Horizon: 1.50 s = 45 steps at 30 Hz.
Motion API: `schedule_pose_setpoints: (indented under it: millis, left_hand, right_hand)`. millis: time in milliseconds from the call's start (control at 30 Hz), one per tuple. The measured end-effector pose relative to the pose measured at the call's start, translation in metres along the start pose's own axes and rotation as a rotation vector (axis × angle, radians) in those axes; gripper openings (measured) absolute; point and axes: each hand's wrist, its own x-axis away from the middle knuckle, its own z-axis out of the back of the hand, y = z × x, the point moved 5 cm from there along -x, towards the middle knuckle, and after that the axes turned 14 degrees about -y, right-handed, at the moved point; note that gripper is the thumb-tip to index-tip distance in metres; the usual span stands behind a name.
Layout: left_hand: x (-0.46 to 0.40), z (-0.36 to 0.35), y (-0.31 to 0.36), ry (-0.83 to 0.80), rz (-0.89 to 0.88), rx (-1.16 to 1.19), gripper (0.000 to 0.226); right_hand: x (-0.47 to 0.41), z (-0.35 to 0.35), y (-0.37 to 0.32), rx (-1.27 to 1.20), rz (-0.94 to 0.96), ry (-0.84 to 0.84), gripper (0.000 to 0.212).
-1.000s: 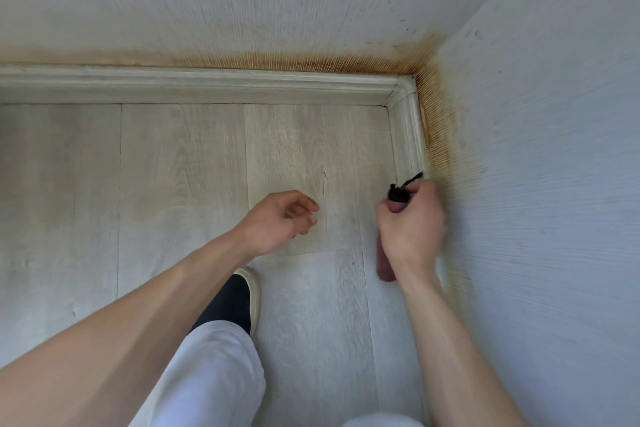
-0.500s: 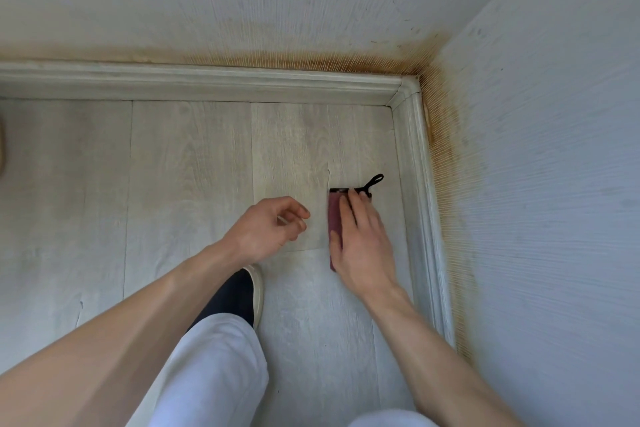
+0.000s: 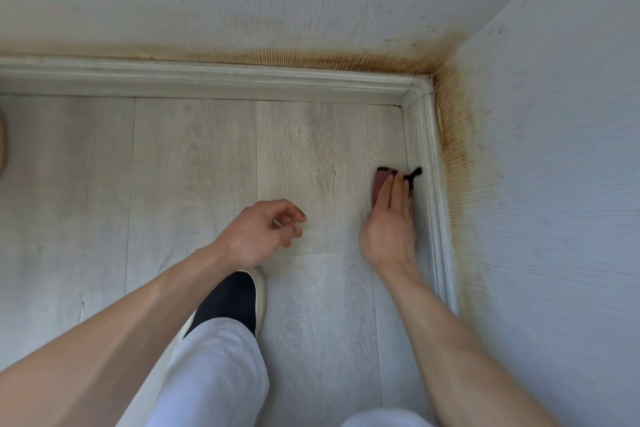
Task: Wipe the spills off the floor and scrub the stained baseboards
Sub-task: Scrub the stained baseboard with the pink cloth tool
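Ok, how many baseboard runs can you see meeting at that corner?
2. One baseboard runs along the far wall; the other baseboard runs along the right wall, beside the right hand. Its near end is hidden behind the arm.

maroon cloth (image 3: pixel 380 184), pale wood-grain floor (image 3: pixel 194 166)

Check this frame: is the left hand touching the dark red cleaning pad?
No. The left hand hangs loosely curled above the pale wood-look floor, apart from the dark red cleaning pad, which the right hand presses down.
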Motion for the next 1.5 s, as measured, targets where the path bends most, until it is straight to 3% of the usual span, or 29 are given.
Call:
schedule_pose_setpoints:
  millis: [167, 367, 600, 833, 1067, 1233, 1267, 1400, 1433, 1500]
  left_hand:
    - [-0.002, 0.002, 0.005, 0.015, 0.004, 0.017, 0.02]
    - [-0.004, 0.001, 0.005, 0.013, 0.007, 0.027, 0.02]
    - [0.0, 0.016, 0.001, 0.047, -0.006, 0.044, 0.019]
    - [0.004, 0.023, -0.003, 0.066, 0.003, 0.085, 0.022]
    - [0.017, 0.039, -0.008, 0.11, 0.016, 0.119, 0.024]
    - [0.019, 0.043, -0.009, 0.127, 0.026, 0.142, 0.022]
    - [0.018, 0.043, -0.008, 0.129, 0.027, 0.148, 0.022]
    - [0.018, 0.044, -0.008, 0.11, 0.025, 0.133, 0.023]
    - [0.02, 0.045, -0.01, 0.113, 0.032, 0.141, 0.023]
    - [0.021, 0.046, -0.009, 0.121, 0.034, 0.136, 0.023]
  right_hand:
    - [-0.026, 0.02, -0.01, 0.104, -0.026, 0.028, 0.071]
    - [0.018, -0.006, 0.007, -0.063, 0.0, 0.036, 0.072]
    - [-0.072, 0.039, -0.019, -0.133, 0.028, -0.011, 0.07]
    - [0.001, 0.01, 0.001, -0.19, 0.035, -0.028, 0.069]
    - [-0.116, 0.067, -0.033, -0.152, -0.015, 0.069, 0.067]
    - [-0.062, 0.049, -0.031, -0.073, 0.334, -0.018, 0.071]
    - [-0.065, 0.05, -0.024, -0.075, 0.328, -0.029, 0.07]
    - [-0.101, 0.058, -0.029, -0.216, -0.014, 0.095, 0.064]
    - [-0.1, 0.055, -0.05, -0.205, 0.019, 0.115, 0.063]
    - [-0.082, 0.037, -0.091, -0.104, 0.263, 0.084, 0.062]
